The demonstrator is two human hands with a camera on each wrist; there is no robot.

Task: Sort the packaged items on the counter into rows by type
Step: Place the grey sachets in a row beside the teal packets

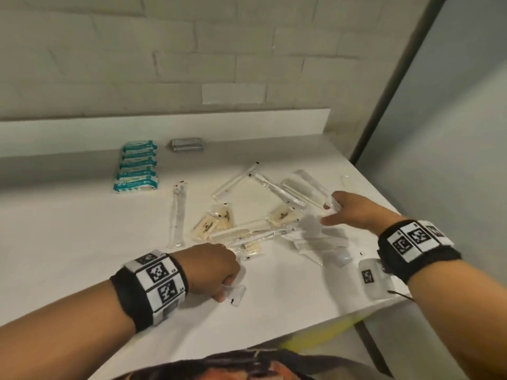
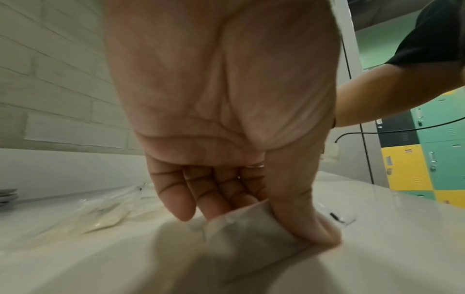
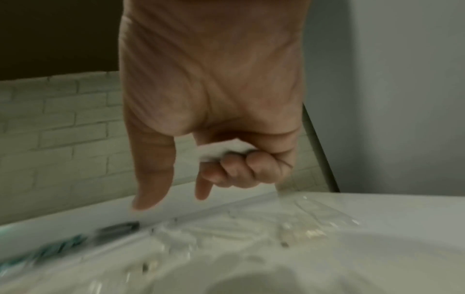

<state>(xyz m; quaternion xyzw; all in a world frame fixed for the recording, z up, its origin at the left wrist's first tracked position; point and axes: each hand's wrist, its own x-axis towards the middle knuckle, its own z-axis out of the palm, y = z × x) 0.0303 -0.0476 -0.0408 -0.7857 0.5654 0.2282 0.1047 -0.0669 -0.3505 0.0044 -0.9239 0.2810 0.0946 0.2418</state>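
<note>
The left hand (image 1: 216,270) is hovering low over the near part of the white counter (image 1: 82,229), its thumb and curled fingers (image 2: 176,199) pinching a small clear packet (image 1: 236,293) whose lower edge is touching the surface. The right hand (image 1: 348,212) is reaching over the right side of the pile, its last fingers curling round a small white packet (image 3: 221,150) tucked into the palm while the thumb and forefinger are pointing down, apart from each other. Between the hands, the loose heap is lying unsorted: cream sachets (image 1: 208,226), a packaged comb (image 1: 233,233) and long clear sleeves (image 1: 236,179) are crossing and overlapping one another. One clear sleeve (image 1: 177,215) is lying by itself just left of the heap, running away from the person. At the back left, the teal-and-white packs (image 1: 137,167) are standing in a tidy row (overlapping like tiles), and a grey stack of sachets (image 1: 187,144) is sitting just beside them against the raised back ledge (image 1: 192,122). Bare counter is stretching wide to the left of the heap and along the near edge under the left wrist. On the right, the counter's edge is running close beneath the right forearm, where a clear pouch (image 1: 373,278) is lying near that edge.
</note>
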